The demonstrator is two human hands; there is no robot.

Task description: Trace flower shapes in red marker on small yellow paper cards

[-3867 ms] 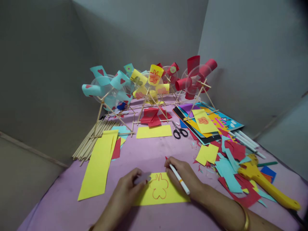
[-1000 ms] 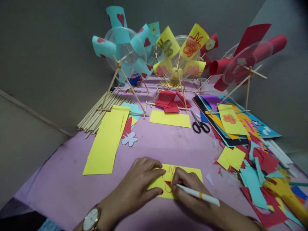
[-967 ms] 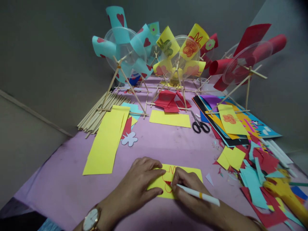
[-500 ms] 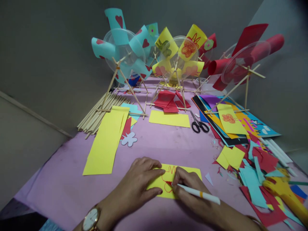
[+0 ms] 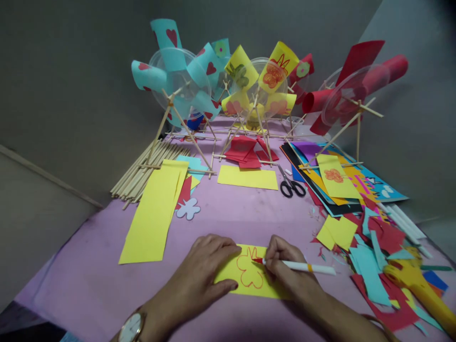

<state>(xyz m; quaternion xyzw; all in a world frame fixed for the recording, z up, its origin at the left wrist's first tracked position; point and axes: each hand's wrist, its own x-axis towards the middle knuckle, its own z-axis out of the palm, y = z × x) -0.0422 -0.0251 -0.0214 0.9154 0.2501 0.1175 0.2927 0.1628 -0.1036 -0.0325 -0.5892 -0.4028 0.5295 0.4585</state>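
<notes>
A small yellow paper point(image 5: 245, 285) with a red flower outline lies on the pink table point(image 5: 89, 285) near its front edge. My left hand point(image 5: 203, 280) lies flat on the paper's left part, fingers stretched out, a watch on the wrist. My right hand point(image 5: 285, 268) pinches a white marker point(image 5: 302, 267) with an orange band; its red tip rests on the paper at the flower's right side.
Paper pinwheels on stick frames stand at the back: teal point(image 5: 178, 71), yellow point(image 5: 256, 80), red point(image 5: 352, 80). A long yellow strip point(image 5: 153, 213), a stick bundle point(image 5: 142, 173), scissors point(image 5: 290, 186), stacked coloured sheets point(image 5: 338, 185), paper scraps point(image 5: 374, 256) and a yellow tool point(image 5: 420, 289) surround me.
The marker tip has shifted from the flower's left part to its right side, and my right hand moved right, so the whole outline shows. The view dipped slightly.
</notes>
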